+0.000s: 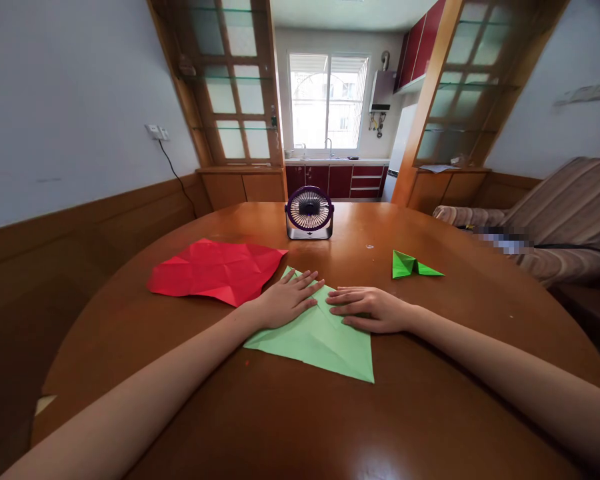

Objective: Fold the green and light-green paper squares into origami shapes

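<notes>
Seen from above the person's own arms, which reach forward over a round, glossy brown wooden table (300, 427). Both bare hands lie flat, palms down, on a pale green sheet of paper (320, 340) folded into a triangle, which sits near the middle of the table, directly in front of the person. The left hand (285, 300) presses on the paper's upper left part, fingers spread and pointing up and to the right. The right hand (365, 309) rests on the upper right part, fingers straight and close together, pointing left toward the other hand — the fingertips of the two hands are near each other but apart. Neither hand grips anything; both are open and flat on the sheet.

Just to the left, touching or nearly touching the green sheet, lies a creased red sheet of paper (215, 270), opened out. To the right, well apart, sits a small folded bright green paper shape (413, 265). Beyond the hands, at the table's far side, stands a small round purple desk fan (309, 212) — it faces the person
</notes>
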